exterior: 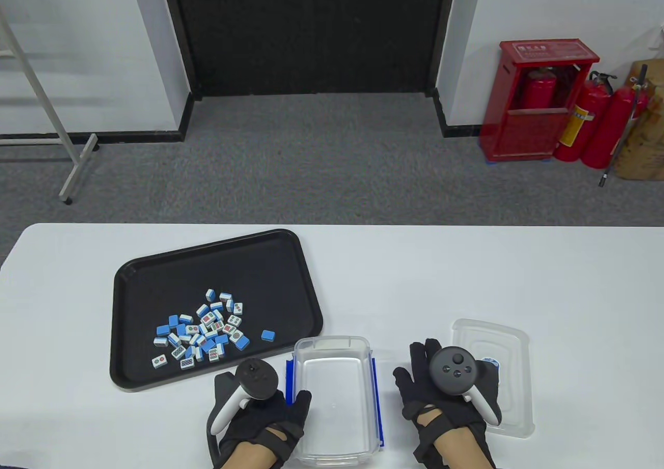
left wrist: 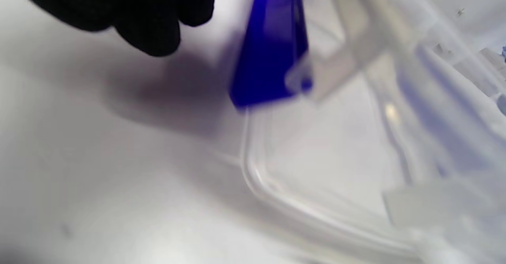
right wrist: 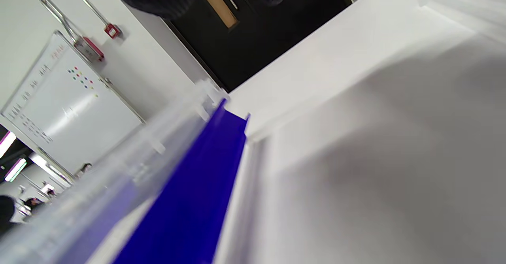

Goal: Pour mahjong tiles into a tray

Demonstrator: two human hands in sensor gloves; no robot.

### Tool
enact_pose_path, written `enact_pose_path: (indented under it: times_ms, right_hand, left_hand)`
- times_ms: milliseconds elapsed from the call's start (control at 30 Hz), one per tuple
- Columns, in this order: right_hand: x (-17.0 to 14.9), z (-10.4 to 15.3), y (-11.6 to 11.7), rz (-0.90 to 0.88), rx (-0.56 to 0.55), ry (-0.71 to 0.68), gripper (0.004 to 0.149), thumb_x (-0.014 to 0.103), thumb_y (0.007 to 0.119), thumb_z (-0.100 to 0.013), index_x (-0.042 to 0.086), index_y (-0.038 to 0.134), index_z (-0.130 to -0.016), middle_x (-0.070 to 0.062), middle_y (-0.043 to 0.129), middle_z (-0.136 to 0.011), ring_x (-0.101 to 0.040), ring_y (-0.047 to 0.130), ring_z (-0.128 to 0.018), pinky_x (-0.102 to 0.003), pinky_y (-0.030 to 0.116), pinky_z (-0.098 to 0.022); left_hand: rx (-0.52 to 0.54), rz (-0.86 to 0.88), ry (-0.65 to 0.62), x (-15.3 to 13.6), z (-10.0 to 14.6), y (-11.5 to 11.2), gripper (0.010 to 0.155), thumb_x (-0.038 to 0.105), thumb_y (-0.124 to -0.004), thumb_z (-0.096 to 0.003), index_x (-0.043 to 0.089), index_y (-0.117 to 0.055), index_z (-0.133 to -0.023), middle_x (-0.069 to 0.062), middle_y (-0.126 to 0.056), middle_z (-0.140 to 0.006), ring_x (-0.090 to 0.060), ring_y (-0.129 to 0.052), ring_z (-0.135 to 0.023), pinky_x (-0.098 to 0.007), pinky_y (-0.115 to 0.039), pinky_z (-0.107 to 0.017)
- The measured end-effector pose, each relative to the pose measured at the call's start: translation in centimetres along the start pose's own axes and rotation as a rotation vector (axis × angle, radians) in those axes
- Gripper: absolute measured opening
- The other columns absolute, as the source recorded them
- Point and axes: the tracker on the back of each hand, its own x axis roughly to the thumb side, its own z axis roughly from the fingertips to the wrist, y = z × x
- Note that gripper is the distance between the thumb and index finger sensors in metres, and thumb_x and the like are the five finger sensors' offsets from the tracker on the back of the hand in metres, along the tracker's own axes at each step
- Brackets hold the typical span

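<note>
Blue-backed mahjong tiles [exterior: 201, 334] are seen lying in a loose heap on the black tray [exterior: 155, 282], toward its near edge, with one tile [exterior: 268, 335] lying apart on the side facing the clear box [exterior: 332, 386]. That box is taken as the landmark: it stands upright just beside the tray's near right corner, appears emptied, and carries blue latches [left wrist: 272, 46] on its long sides. Its clear lid [exterior: 511, 365] lies flat on the white table [exterior: 467, 272], well to the box's right.

The left hand [exterior: 259, 412] is placed against the box's left wall, thumb at the rim; whether the wall is actually gripped cannot be told, as the wrist view is blurred. The right hand [exterior: 446, 391] is held between box and lid, fingers spread flat and nothing held.

Pouring is judged complete, so the step in hand is likely the release of the box. It would be done well if the box were left flat and steady, both hands lifted straight away, and the tray not nudged, so no tile is jolted over the tray's rim.
</note>
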Motion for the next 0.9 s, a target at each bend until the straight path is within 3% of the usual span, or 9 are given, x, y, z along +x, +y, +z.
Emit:
enact_pose_path:
  times_ms: [133,267,400,567,667,733,800,867,900]
  right_hand:
    - [1.5,1.1,-2.9,-0.097,-0.131,-0.053,0.073,0.045,0.067,-0.047,0.001,0.046,-0.102,-0.032,0.029,-0.105,-0.061,0.042,-0.092,-0.075,0.028,-0.062]
    - [2.0,2.2,-5.7,-0.151,-0.225,-0.049,0.073,0.046,0.067,-0.047,0.001,0.048,-0.101,-0.033,0.032,-0.105,-0.061,0.045,-0.091,-0.075,0.031,-0.062]
    - [0.6,3.8,-9.3,-0.12,-0.29,-0.008,0.073,0.046,0.067,-0.047,0.001,0.049,-0.101,-0.034,0.035,-0.104,-0.061,0.048,-0.09,-0.075,0.033,-0.061]
    - [-3.3,5.8,-13.5,-0.099,-0.302,0.119,0.074,0.046,0.069,-0.046,0.001,0.049,-0.101,-0.035,0.039,-0.104,-0.062,0.05,-0.089,-0.076,0.033,-0.061]
    - [-5.8,6.9,-14.8,-0.125,-0.322,0.174,0.075,0.045,0.07,-0.045,0.0,0.047,-0.101,-0.035,0.039,-0.104,-0.063,0.048,-0.09,-0.076,0.03,-0.062]
    - [-7.5,7.4,-15.1,-0.153,-0.329,0.199,0.076,0.045,0.07,-0.045,0.001,0.046,-0.102,-0.035,0.038,-0.104,-0.063,0.046,-0.09,-0.076,0.029,-0.062]
    - [-9.3,7.7,-14.8,-0.187,-0.348,0.205,0.076,0.045,0.07,-0.045,0.002,0.044,-0.102,-0.034,0.04,-0.104,-0.063,0.045,-0.09,-0.075,0.028,-0.062]
    - [-11.0,7.8,-14.1,-0.197,-0.36,0.215,0.076,0.045,0.069,-0.046,0.002,0.043,-0.102,-0.033,0.042,-0.104,-0.062,0.046,-0.09,-0.075,0.028,-0.062]
    - [-12.0,7.8,-13.7,-0.197,-0.36,0.225,0.076,0.045,0.069,-0.046,0.003,0.041,-0.102,-0.033,0.043,-0.104,-0.062,0.045,-0.09,-0.075,0.028,-0.062]
  left_hand:
    - [0.246,-0.011,-0.124,1.4,3.2,3.4,0.082,0.066,-0.053,-0.0527,-0.004,-0.046,-0.095,-0.028,-0.071,-0.077,-0.044,-0.09,-0.052,-0.056,-0.078,-0.034]
    - [0.432,0.185,-0.356,3.5,5.9,5.2,0.081,0.065,-0.055,-0.0537,-0.002,-0.044,-0.1,-0.03,-0.068,-0.083,-0.049,-0.087,-0.058,-0.059,-0.076,-0.038]
    - [0.487,0.299,-0.515,7.4,7.4,5.0,0.082,0.066,-0.054,-0.0538,0.003,-0.042,-0.104,-0.029,-0.069,-0.087,-0.05,-0.087,-0.062,-0.059,-0.075,-0.041]
    - [0.432,0.371,-0.669,13.3,7.5,2.9,0.082,0.066,-0.053,-0.0543,0.006,-0.043,-0.109,-0.031,-0.073,-0.09,-0.054,-0.088,-0.066,-0.061,-0.077,-0.044]
    - [0.403,0.447,-0.754,16.8,7.0,1.0,0.081,0.065,-0.055,-0.0539,0.007,-0.043,-0.109,-0.033,-0.074,-0.091,-0.057,-0.088,-0.069,-0.063,-0.077,-0.046]
    - [0.331,0.462,-0.817,19.3,6.1,-0.9,0.08,0.065,-0.053,-0.0541,0.012,-0.034,-0.111,-0.033,-0.065,-0.099,-0.059,-0.081,-0.08,-0.064,-0.073,-0.054]
    - [0.212,0.51,-0.843,21.3,5.3,-3.1,0.08,0.064,-0.052,-0.0544,0.016,-0.024,-0.112,-0.032,-0.049,-0.107,-0.062,-0.063,-0.092,-0.066,-0.063,-0.063]
    - [0.099,0.531,-0.866,23.1,4.1,-5.8,0.079,0.064,-0.049,-0.056,0.022,-0.013,-0.112,-0.025,-0.025,-0.115,-0.055,-0.014,-0.104,-0.066,-0.022,-0.069]
    - [0.072,0.51,-0.838,23.8,3.4,-7.1,0.079,0.064,-0.05,-0.0553,0.023,-0.013,-0.112,-0.025,-0.023,-0.116,-0.05,-0.004,-0.105,-0.064,-0.013,-0.068]
